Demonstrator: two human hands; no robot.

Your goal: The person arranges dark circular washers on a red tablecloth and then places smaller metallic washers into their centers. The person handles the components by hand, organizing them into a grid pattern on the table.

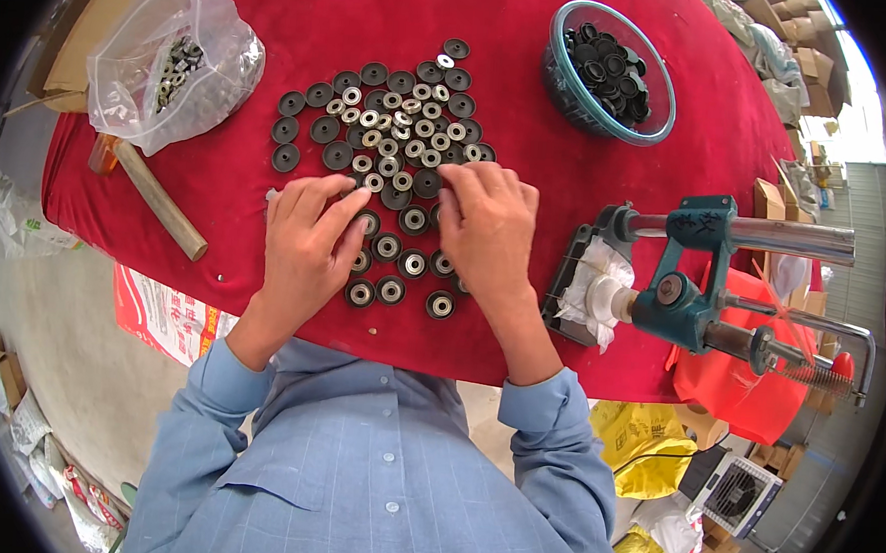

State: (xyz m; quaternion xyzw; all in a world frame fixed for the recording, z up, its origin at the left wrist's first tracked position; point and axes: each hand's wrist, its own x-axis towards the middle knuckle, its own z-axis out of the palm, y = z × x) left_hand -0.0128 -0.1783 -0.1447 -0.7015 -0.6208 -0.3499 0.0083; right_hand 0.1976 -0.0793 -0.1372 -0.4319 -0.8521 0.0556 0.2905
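Several small black round discs (323, 128) and silver metal rings (400, 132) lie spread on a red cloth-covered table (528, 181). Closer to me sit several discs with a ring set in them (390, 290). My left hand (307, 241) rests palm down over the near left of this group, fingertips on the parts. My right hand (486, 224) lies palm down at the group's right side, its fingertips touching discs near the middle. What is under the fingers is hidden.
A clear bowl (563, 93) of black discs stands at the far right. A plastic bag (164, 62) with metal rings lies at the far left, a wooden-handled tool (157, 196) beside it. A teal hand press (698, 280) is at the right edge. Boxes and bags lie on the floor.
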